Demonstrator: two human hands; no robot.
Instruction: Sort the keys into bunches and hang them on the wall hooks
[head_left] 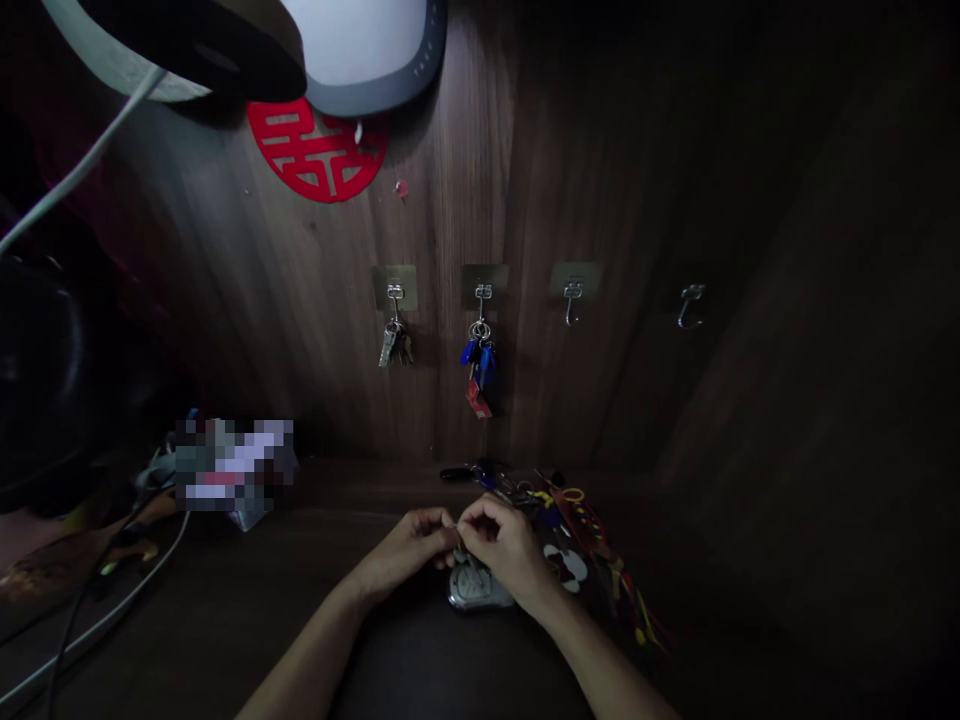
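A: Where both hands meet at the fingertips, which way does the silver oval metal piece (466, 590) lie?

B: Just on the near side of them, above or on the tabletop (405, 670); cannot tell which. Long axis runs left to right. Right hand (506, 548) is nearer, hiding its right end.

A: State of the 2 hands?

B: Left hand (420, 540) and right hand: thumb and forefinger closed in a pinch, both apparently on a dull metal bit (460, 548), kind unclear.

A: Edges?

B: Tangled straps and cords (581, 522) crowd the right hand's far right side; wood panel (525, 400) stands beyond. More room leftward, toward the white cable (154, 580).
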